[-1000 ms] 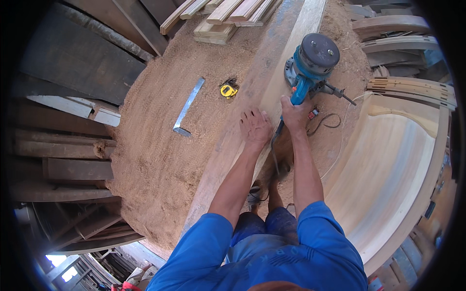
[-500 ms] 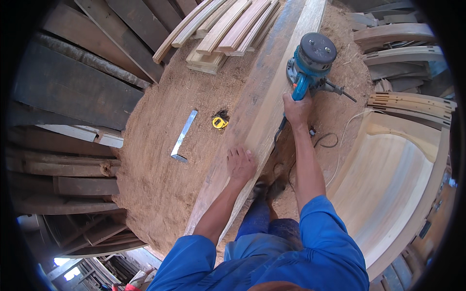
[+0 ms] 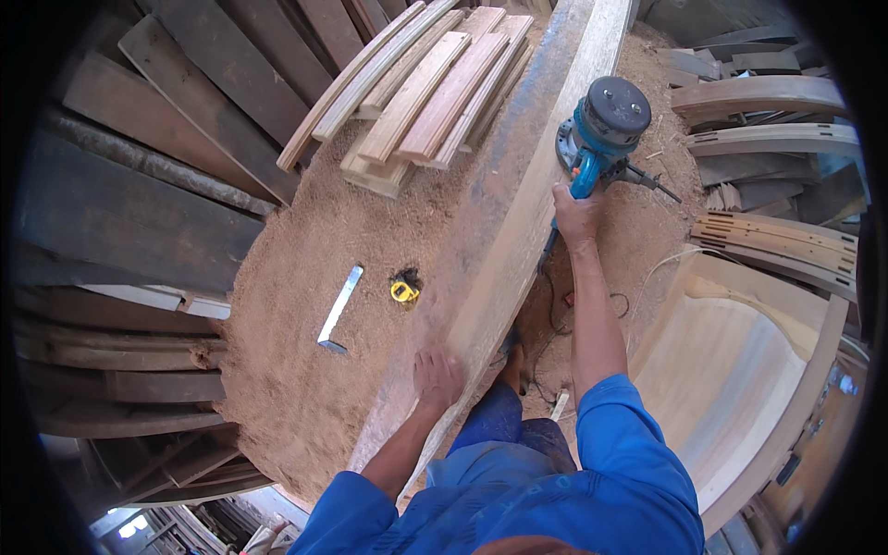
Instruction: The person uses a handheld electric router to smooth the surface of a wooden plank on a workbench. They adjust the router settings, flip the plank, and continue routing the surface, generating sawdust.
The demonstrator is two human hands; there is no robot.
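Observation:
My right hand [image 3: 577, 216] is closed around the handle of a blue router [image 3: 606, 129] with a round black top. The router sits at the right edge of a long wooden board [image 3: 504, 250]; its bit and the exact contact are hidden. Further back along the same board, my left hand [image 3: 437, 379] rests palm down, its fingers stretched out on the wood. A yellow tape measure [image 3: 403, 292] and a metal square [image 3: 342, 307] lie on the sawdust-covered surface left of the board.
Several moulded wood strips [image 3: 449, 102] are stacked at the far left of the board. A power cord [image 3: 552, 291] hangs from the router. On the right stand a curved wooden panel [image 3: 731, 370] and slotted curved pieces [image 3: 782, 240]. Dark planks [image 3: 139, 208] line the left.
My right hand has carried the router farther away along the board. The left hand stays on the wood at about the same spot. My view has shifted forward, and a foot has moved.

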